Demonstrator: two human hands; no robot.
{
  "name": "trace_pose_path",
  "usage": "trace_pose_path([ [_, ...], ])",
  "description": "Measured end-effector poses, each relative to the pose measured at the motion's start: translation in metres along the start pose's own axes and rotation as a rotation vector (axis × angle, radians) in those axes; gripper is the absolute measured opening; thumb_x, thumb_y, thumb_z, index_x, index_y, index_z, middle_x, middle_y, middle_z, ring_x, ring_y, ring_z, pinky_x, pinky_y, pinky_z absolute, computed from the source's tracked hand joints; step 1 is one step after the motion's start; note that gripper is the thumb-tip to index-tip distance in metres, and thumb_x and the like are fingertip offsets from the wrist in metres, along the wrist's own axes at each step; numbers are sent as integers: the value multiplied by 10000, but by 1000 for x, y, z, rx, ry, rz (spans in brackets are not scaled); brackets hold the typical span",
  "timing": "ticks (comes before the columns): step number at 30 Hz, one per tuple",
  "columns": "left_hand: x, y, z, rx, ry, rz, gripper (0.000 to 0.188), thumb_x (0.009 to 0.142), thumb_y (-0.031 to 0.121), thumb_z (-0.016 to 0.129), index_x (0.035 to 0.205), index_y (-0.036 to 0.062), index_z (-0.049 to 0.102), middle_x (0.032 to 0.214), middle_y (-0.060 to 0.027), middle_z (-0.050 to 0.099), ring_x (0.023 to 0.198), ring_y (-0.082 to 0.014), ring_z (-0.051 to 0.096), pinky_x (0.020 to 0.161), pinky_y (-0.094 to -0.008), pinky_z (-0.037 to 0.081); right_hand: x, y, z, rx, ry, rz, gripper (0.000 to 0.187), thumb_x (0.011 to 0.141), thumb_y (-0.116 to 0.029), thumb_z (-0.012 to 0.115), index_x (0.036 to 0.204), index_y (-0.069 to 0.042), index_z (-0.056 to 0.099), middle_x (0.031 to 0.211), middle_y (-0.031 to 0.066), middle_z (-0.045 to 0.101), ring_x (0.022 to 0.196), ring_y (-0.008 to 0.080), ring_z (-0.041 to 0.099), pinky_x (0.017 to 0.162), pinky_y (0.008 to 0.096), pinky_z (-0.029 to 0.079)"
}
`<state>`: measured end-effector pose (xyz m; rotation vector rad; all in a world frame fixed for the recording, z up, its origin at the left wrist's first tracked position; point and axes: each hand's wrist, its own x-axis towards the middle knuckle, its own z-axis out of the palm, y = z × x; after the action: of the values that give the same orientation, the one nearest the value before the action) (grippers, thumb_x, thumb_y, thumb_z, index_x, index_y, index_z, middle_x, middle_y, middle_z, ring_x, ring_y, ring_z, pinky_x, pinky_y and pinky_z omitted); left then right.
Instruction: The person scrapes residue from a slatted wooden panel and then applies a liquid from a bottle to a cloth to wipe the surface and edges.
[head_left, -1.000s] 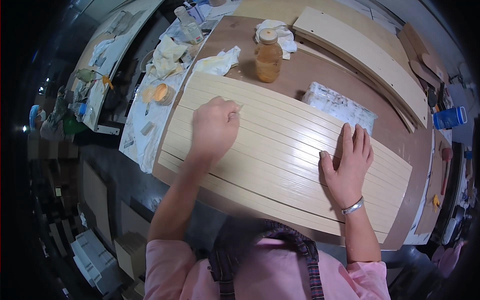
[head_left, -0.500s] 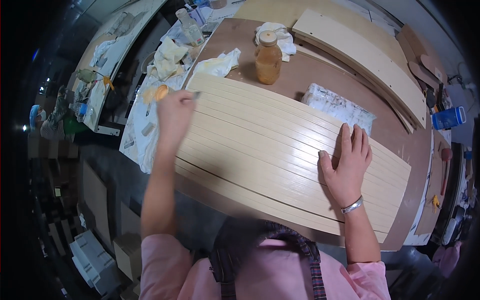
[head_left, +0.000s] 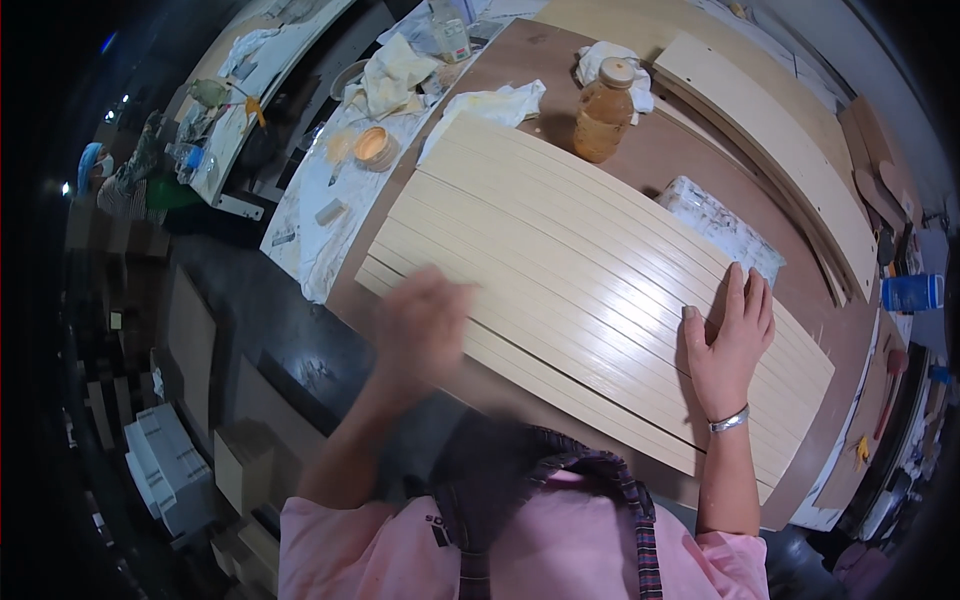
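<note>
A pale slatted wooden panel (head_left: 560,260), with long parallel grooves, lies across the brown work surface. My left hand (head_left: 425,320), smeared by motion, is curled closed over the panel's near left edge. Anything between its fingers is too blurred to make out. On the right part of the panel rests my right hand (head_left: 730,340), open with fingers stretched toward the far edge and a silver bracelet at the wrist. Beyond these fingertips sits a stained, whitish block-shaped thing (head_left: 720,222). An open jar of orange paste (head_left: 375,148) stands left of the panel.
A capped jar of amber liquid (head_left: 603,108) stands behind the panel, near a crumpled white cloth (head_left: 505,103). Long pale boards (head_left: 770,150) lie at the far right. A small grey block (head_left: 329,211) rests on the stained side table. Cardboard boxes (head_left: 243,465) stand lower left.
My left hand has swept from the panel's far left corner toward its near edge; the small dark tip at its fingers no longer shows. My right hand stays on the panel. The view has shifted.
</note>
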<state>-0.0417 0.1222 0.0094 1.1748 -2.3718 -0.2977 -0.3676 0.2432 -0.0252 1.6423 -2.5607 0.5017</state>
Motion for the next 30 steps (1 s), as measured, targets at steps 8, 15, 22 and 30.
trace_pose_path([
  [8,-7,-28,-2,91,189,-142,35,849,87,645,823,95,667,731,-90,576,664,-296,591,570,-412,459,2,-2,0,-14,-10,14,750,835,-320,682,1479,-34,425,1511,269,378,1433,423,288,1173,544,189],
  [15,-22,27,8,-78,42,-99,82,830,37,654,882,86,696,713,-93,556,650,-293,582,562,-403,460,0,5,1,-20,10,1,741,835,-319,682,1470,-29,433,1506,268,386,1429,417,300,1174,538,192],
  [22,-44,67,11,-235,19,18,104,778,8,706,858,74,719,689,-85,521,619,-249,570,542,-358,457,2,2,4,-25,9,-7,734,841,-327,685,1465,-28,440,1497,265,399,1426,416,305,1172,532,200],
  [30,-34,-22,-16,-12,177,-177,72,803,14,666,855,56,690,759,-122,584,666,-324,591,588,-429,472,1,4,4,-39,11,-11,731,850,-340,681,1465,-26,441,1493,262,404,1424,410,312,1174,521,198],
])
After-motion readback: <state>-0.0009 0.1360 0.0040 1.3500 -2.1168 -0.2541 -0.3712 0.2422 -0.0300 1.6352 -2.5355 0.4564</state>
